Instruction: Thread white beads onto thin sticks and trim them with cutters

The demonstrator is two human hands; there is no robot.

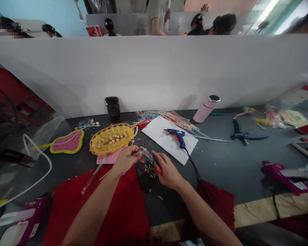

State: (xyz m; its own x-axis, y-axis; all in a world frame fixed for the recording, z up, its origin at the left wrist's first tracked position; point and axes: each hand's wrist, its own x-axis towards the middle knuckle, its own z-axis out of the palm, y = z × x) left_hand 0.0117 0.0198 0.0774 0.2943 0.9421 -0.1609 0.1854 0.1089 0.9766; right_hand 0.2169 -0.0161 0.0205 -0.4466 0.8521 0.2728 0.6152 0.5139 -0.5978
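Observation:
My right hand (168,169) is closed round a pair of red-handled shears (150,157), whose grey blades point left toward my other hand. My left hand (127,160) pinches its thumb and fingers together at the blade tips; what it holds is too small to make out. Below the shears, a scatter of small beige bits (150,171) lies on the dark table. A yellow woven basket (94,149) with several small pale pieces in it stands just beyond my left hand, partly over a pink sheet (115,157).
A blue glue gun (178,136) rests on a white board (157,128), its cord running toward me. Behind are a phone (113,109) and a pink bottle (204,110). Red cloth (128,205) covers the front left. A white partition (154,71) closes off the back; people are beyond it.

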